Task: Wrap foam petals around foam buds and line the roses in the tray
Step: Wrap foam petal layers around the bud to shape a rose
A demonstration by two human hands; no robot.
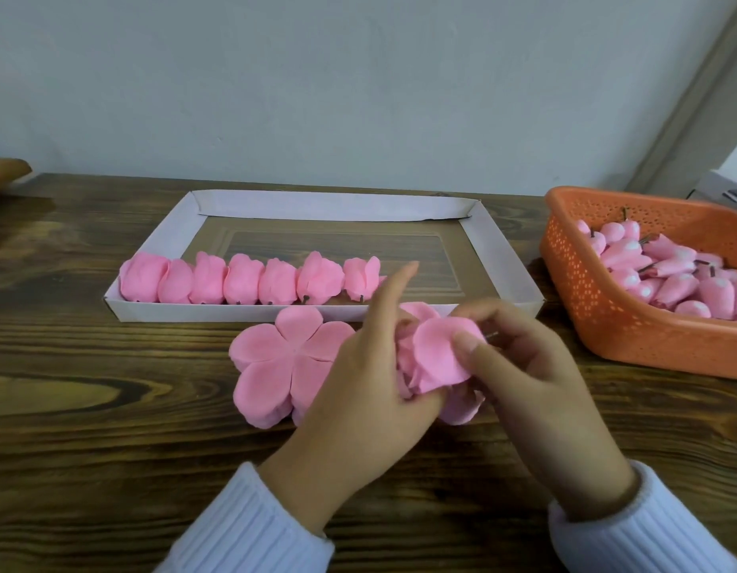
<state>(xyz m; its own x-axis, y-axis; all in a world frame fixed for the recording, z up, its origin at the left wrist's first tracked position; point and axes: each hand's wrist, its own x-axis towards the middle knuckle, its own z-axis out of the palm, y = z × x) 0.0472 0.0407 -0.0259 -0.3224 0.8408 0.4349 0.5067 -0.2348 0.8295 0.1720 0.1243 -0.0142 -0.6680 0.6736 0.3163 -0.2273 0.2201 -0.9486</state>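
A: How far along is it?

B: Seven finished roses point(242, 279) stand side by side along the near wall of the tray point(494, 258), just beyond the fingertips. That row stops short of the right wall, and the tray floor behind it is bare, so I judge the work under halfway.

A: And the one in hand?

B: An eighth is mid-wrap. The left hand point(358, 374) grips a petal piece point(437, 357) from the left with thumb and lower fingers curled on it, the index finger straight and pointing away toward the tray. The right hand point(532, 366) pinches the same piece from the right, thumb on top, fingers curled behind. The bud inside is hidden; only a thin stem tip shows between the right fingers.

A: What is left?

B: A stack of flat petals point(275, 357) lies on the table point(89, 386) under and to the left of the left fingers. The orange basket point(598, 308), to the right of the right fingers, holds many bare buds point(672, 279).

A: Any brand or writing?

B: None that I can read anywhere.
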